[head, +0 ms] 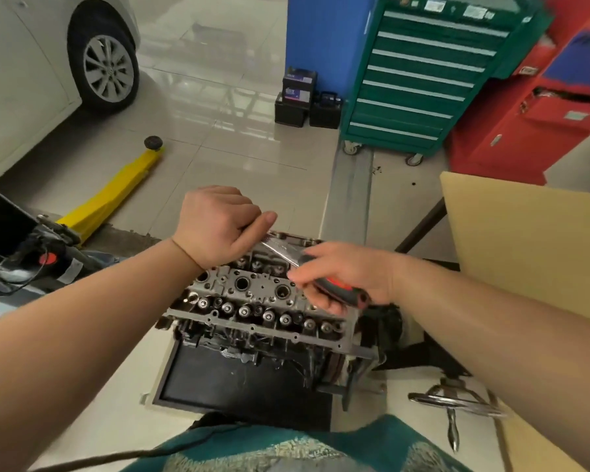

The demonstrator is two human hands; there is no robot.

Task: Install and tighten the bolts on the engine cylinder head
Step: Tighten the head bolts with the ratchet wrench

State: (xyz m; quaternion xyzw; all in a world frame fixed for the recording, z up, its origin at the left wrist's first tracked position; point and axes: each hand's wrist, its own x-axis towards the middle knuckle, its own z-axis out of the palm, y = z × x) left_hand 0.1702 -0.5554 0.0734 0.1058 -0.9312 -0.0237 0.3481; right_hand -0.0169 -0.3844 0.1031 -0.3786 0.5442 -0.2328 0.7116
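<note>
The grey engine cylinder head [252, 301] sits on a stand in front of me, with round bores and valve springs showing on top. A ratchet wrench [283, 252] with a chrome shaft and a red and black handle lies across its far side. My right hand [341, 277] grips the handle above the head's right end. My left hand [218, 223] is closed over the wrench's head end at the far edge of the cylinder head. The socket and the bolt under my left hand are hidden.
A black drip tray [232, 379] lies under the engine. A yellow floor jack [116, 192] and a white car [31, 63] are at the left. A green tool cabinet [419, 73], red cabinets [542, 107] and car batteries [300, 97] stand at the back. A cardboard sheet [532, 247] is at the right.
</note>
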